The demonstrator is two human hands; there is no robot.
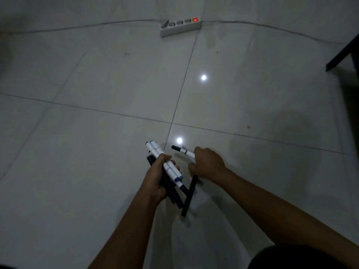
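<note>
Gathering markers off the floor (97, 152), well on the near side of the power strip (180, 27).

Grips a bundle of markers (154, 149) in the left hand (157, 177), fingers wrapped tight round the middle, likely to keep the lot together while collecting more. Long axis slanted: upper ends aimed away toward the power strip and a little left, lower ends back at the body. Pinches a white marker (183, 151) by one end in the right hand (208, 164), black cap pointing left, roughly crosswise to the bundle. Lifted or only dragged, hard to tell through the blur. Leaves a black marker (189, 195) lying farther still from the power strip, presumably next to collect.
</note>
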